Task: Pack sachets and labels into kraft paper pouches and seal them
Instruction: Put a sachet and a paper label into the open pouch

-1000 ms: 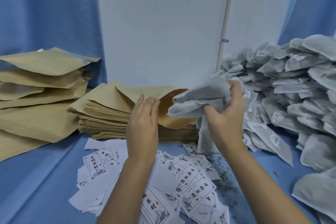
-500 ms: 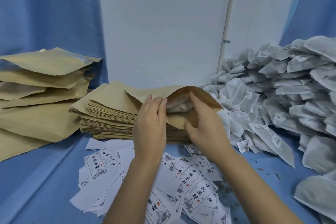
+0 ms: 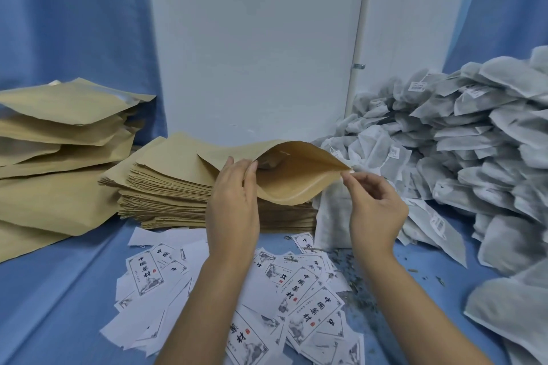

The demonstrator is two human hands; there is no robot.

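Note:
An open kraft pouch (image 3: 293, 178) lies on top of a stack of flat empty pouches (image 3: 166, 190), its mouth gaping toward me. A grey sachet shows dimly inside it. My left hand (image 3: 234, 204) holds the left side of the mouth, fingers on the rim. At the right corner of the mouth, my right hand (image 3: 376, 204) pinches the edge between thumb and forefinger. White printed labels (image 3: 299, 290) are strewn on the blue cloth under my forearms. A big heap of grey sachets (image 3: 462, 151) fills the right side.
Filled kraft pouches (image 3: 59, 151) are piled at the left. A white wall panel (image 3: 255, 38) stands behind the stack, with blue curtain on both sides. Dark herb crumbs (image 3: 358, 299) litter the blue cloth near the labels. One sachet (image 3: 329, 216) leans against the stack's right end.
My right hand pushed a grey sachet into the pouch, then drew out and took the right corner of the mouth. The left hand stayed on the left rim.

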